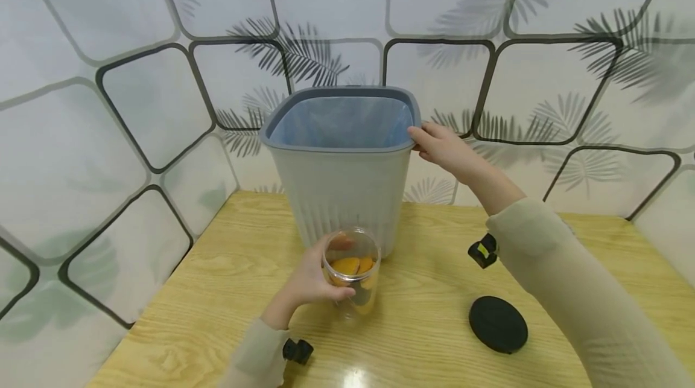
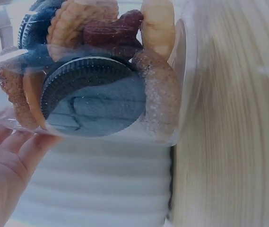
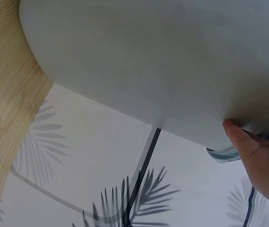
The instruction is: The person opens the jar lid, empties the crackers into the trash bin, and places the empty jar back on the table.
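My left hand (image 1: 311,284) holds a clear plastic jar (image 1: 362,298), its open mouth facing up, close in front of a trash bin (image 1: 339,189). Orange-yellow cookies (image 1: 346,266) show inside the jar. The left wrist view reveals more of the contents: a dark sandwich cookie (image 2: 96,101), a sugared biscuit (image 2: 160,97) and a dark red piece (image 2: 113,33). At the bin's right side, my right hand (image 1: 446,151) grips the grey rim, thumb on top and fingers beneath. Beside these fingers, a bit of bin liner (image 3: 224,154) pokes out under the rim.
A round black lid (image 1: 498,324) lies on the wooden table (image 1: 429,291) at the right. Black wrist-worn devices (image 1: 483,250) sit by both sleeves. Behind the bin hangs a leaf-patterned backdrop (image 1: 336,8), which also closes off the left side.
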The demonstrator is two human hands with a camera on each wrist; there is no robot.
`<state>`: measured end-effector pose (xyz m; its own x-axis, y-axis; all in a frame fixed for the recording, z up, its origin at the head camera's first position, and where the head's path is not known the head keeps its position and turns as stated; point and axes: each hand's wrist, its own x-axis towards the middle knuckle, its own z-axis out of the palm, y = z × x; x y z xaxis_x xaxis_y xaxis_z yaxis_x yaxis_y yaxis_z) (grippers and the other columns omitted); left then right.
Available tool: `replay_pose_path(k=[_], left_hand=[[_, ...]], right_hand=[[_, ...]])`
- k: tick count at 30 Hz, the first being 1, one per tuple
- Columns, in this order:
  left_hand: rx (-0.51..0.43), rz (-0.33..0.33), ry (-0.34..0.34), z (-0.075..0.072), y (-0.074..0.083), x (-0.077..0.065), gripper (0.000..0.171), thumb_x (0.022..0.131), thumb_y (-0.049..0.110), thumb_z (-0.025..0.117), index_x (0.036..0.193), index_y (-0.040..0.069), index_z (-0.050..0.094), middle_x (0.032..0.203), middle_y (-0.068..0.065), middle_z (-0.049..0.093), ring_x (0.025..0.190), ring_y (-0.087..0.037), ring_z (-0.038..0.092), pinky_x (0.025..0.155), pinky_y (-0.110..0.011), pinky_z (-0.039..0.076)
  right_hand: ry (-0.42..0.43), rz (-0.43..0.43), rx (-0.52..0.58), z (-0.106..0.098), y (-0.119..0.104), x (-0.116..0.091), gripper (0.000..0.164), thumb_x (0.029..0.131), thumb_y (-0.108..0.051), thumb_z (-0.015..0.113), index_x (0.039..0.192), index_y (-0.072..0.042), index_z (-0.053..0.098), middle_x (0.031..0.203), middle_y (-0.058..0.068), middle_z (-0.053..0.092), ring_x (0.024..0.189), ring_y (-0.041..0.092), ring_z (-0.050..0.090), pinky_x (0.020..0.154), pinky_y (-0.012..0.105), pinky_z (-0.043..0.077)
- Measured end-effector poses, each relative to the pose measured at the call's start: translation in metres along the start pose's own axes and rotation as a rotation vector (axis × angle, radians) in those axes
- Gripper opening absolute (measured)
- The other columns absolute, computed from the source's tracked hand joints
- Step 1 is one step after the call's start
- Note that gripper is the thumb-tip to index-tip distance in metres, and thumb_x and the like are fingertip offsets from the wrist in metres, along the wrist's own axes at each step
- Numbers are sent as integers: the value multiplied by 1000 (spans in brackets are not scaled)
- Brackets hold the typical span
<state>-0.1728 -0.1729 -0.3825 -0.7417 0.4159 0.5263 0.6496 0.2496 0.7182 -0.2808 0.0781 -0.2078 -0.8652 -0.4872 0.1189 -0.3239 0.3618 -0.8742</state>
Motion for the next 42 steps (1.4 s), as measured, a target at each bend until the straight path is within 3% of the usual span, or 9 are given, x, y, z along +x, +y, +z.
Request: replay_pose_path(k=[3, 7, 15, 20, 25, 28, 33, 38, 42], left_hand=[[-1, -29, 24, -8, 2, -7, 83, 64, 30, 79, 128, 2, 35, 119, -15, 50, 110, -30, 45, 86, -53, 37], [47, -85, 65, -18, 6, -16, 82, 59, 13, 82, 128, 1, 37, 118, -14, 51, 110, -29, 45, 85, -55, 37], [127, -102, 166, -38, 29, -26, 77, 55, -4, 79, 120, -13, 38, 112, -27, 50, 105, -41, 46, 79, -55, 41], [165, -127, 218, -49, 18, -34, 78, 56, -3, 80, 122, -7, 39, 115, -22, 51, 107, -35, 46, 78, -52, 42], [189, -168, 262, -57, 12, -40, 79, 59, 2, 81, 125, -2, 39, 117, -20, 50, 108, -31, 47, 79, -49, 42], [225, -202, 313, -62, 14, -42, 79, 58, 3, 81, 124, -2, 39, 115, -19, 51, 107, -31, 47, 79, -49, 43], [339, -233, 433, -71, 20, -40, 80, 57, 4, 81, 123, -5, 38, 112, -22, 52, 105, -33, 48, 77, -50, 43], [375, -326, 535, -83, 28, -35, 82, 60, 8, 81, 126, -5, 35, 117, -22, 48, 110, -33, 44, 78, -49, 42], [383, -378, 607, -92, 33, -31, 81, 61, 10, 80, 126, -7, 34, 119, -22, 46, 111, -33, 42, 83, -48, 40]], right_hand=[[-3, 2, 4, 0, 1, 1, 47, 96, -37, 32, 114, 5, 39, 115, 18, 40, 119, 30, 34, 99, 40, 28], [-9, 8, 16, 1, 2, 2, 50, 95, -38, 32, 118, 5, 38, 116, 16, 40, 120, 29, 34, 99, 39, 29], [-2, 7, 50, 2, 2, 3, 44, 96, -37, 32, 111, 3, 38, 112, 16, 38, 114, 28, 35, 99, 41, 28], [-1, 7, 56, 2, 1, 2, 41, 96, -37, 32, 108, 2, 38, 110, 16, 38, 112, 28, 36, 99, 42, 27], [-10, 30, 57, 0, 2, 0, 53, 96, -37, 31, 129, 4, 29, 123, 19, 35, 121, 30, 31, 101, 40, 25], [-13, 40, 60, 0, 3, -1, 54, 96, -37, 30, 131, 4, 28, 125, 19, 34, 123, 30, 29, 101, 40, 25], [3, 29, 57, 1, 4, 1, 48, 96, -38, 31, 116, 5, 36, 117, 18, 36, 119, 29, 33, 100, 40, 26], [-4, 38, 63, 1, 5, 0, 55, 96, -38, 30, 133, 3, 28, 127, 19, 33, 122, 30, 30, 101, 40, 25], [-9, 33, 67, 1, 5, 0, 56, 96, -37, 30, 134, 3, 26, 129, 19, 32, 123, 30, 29, 101, 40, 25]])
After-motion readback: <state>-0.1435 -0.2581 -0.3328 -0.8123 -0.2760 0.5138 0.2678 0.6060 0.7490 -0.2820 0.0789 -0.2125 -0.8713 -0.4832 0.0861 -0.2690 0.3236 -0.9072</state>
